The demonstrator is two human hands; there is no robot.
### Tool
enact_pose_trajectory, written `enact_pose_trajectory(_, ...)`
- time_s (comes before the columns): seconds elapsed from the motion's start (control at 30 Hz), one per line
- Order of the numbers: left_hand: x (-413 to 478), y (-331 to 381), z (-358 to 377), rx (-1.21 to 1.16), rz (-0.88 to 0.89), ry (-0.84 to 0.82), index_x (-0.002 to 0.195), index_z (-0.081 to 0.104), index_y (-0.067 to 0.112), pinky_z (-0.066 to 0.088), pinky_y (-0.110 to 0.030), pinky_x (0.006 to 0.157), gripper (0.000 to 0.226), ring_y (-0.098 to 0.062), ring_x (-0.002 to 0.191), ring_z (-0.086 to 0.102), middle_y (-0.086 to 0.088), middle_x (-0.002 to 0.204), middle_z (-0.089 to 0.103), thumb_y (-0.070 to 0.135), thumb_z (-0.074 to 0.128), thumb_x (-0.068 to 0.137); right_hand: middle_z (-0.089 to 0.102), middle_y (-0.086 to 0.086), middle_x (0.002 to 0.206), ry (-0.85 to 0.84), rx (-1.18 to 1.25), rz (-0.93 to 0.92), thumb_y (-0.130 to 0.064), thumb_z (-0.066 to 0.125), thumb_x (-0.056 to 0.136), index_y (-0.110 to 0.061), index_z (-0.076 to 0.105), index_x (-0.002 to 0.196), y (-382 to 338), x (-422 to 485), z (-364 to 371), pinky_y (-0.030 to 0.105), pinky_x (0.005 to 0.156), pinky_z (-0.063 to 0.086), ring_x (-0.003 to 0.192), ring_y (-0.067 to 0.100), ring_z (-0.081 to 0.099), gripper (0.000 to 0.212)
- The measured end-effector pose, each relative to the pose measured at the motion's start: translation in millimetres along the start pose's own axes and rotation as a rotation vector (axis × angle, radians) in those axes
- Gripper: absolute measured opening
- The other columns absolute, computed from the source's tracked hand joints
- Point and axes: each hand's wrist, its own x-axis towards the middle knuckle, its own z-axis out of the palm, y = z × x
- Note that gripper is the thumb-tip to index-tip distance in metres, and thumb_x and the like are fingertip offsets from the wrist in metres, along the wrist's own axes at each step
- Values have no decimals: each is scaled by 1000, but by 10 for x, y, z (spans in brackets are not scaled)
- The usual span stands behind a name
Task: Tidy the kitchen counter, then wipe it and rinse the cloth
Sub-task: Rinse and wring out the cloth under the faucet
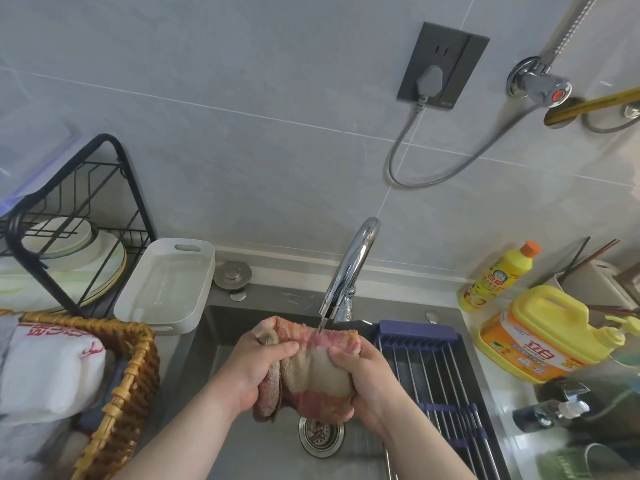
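Across the top of the frame runs a pale tiled wall [242, 98], with a dark socket [443, 65] at upper right and a grey cable looping down from its plug. Below it, filling the lower middle, is the grey sink [194, 368], its drain [321, 436] at bottom centre. At the left edge stand a black dish rack [114, 188] holding plates, a white tub [166, 285] of water and, lower down, a wicker basket [138, 368]. A blue-framed drying rack [446, 382] lies across the sink's right half. On the counter at right sit a large yellow detergent jug [543, 334] and a smaller yellow bottle [498, 275].

From the back of the sink the chrome tap [349, 268] arcs forward, and a thin stream falls from its spout onto the cloth [318, 372], a pink and beige towel held up over the drain in the middle of the frame. The left hand [252, 368] is closed around its left side, fingers wrapped over the top fold. The right hand [363, 375] grips the right edge, thumb pressing into the fabric.

This looks like the rinsing, the last part of the job. The risk I'd watch is splash: the cloth sits high, close to the spout, so wringing there could send water over the rim onto the counter. A slipped grip would drop it onto the drain, slowing the water's way out.
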Motion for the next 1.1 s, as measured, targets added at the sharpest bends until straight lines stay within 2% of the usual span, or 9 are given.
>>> enact_pose_trajectory(0.1,15,-54,-44,-110,30,18,120,57,2,55,-48,85,54,-36,91,70,-25,104,69,-6,76,70,73,22,95,47,-74,-29,-18,68,90,-5,71,96,-20,36,110,54,75,59,89,41,71,14)
enact_pose_trajectory(0.23,-26,-70,-127,-278,63,184,83,58,18,57,-43,65,28,-28,63,70,-18,77,70,-9,61,82,76,14,91,36,-114,33,-39,55,98,-12,75,89,-84,97,345,51,86,57,89,33,73,35)
enact_pose_trajectory(0.33,-63,-83,-251,-285,74,208,85,58,19,53,-60,70,25,-37,78,67,-30,92,66,-5,62,83,77,10,85,40,-144,44,-38,44,102,-14,75,79,-87,133,452,51,90,56,84,27,73,45)
enact_pose_trajectory(0.47,-118,-66,-304,-257,65,178,93,59,13,53,-59,64,17,-44,85,67,-33,97,66,-2,63,85,67,3,86,51,-249,-34,-71,63,68,-15,61,79,-10,137,506,49,91,55,83,22,64,57)
enact_pose_trajectory(0.63,-84,-66,-218,-254,48,174,92,56,14,53,-60,79,19,-40,86,68,-27,96,66,28,67,87,73,12,86,96,-130,32,-53,62,87,-12,70,81,-15,34,393,52,65,58,73,30,69,43)
enact_pose_trajectory(0.77,0,9,-224,-197,-192,-32,101,67,-2,53,-47,84,62,-43,98,67,-29,102,69,57,54,87,71,22,93,84,-63,32,-29,71,87,-6,73,84,-19,24,203,50,75,55,79,33,67,24)
enact_pose_trajectory(0.87,133,90,-274,204,2,-20,95,71,13,48,-32,77,30,-32,101,68,-12,97,74,38,70,78,72,25,94,72,-4,34,-23,61,94,3,71,92,-55,17,118,44,75,55,77,34,67,28)
enact_pose_trajectory(0.97,213,135,-252,567,288,-171,112,62,33,43,-22,95,40,-1,112,59,13,115,67,39,69,74,69,32,101,32,-3,7,-19,60,95,10,66,103,-101,4,86,46,75,55,80,36,67,31)
enact_pose_trajectory(1.1,211,22,-5,491,251,-489,120,65,22,44,-28,101,56,-4,112,60,0,119,68,56,61,76,69,28,88,4,-7,-3,-17,61,94,4,70,92,-146,4,102,45,71,53,74,34,66,23)
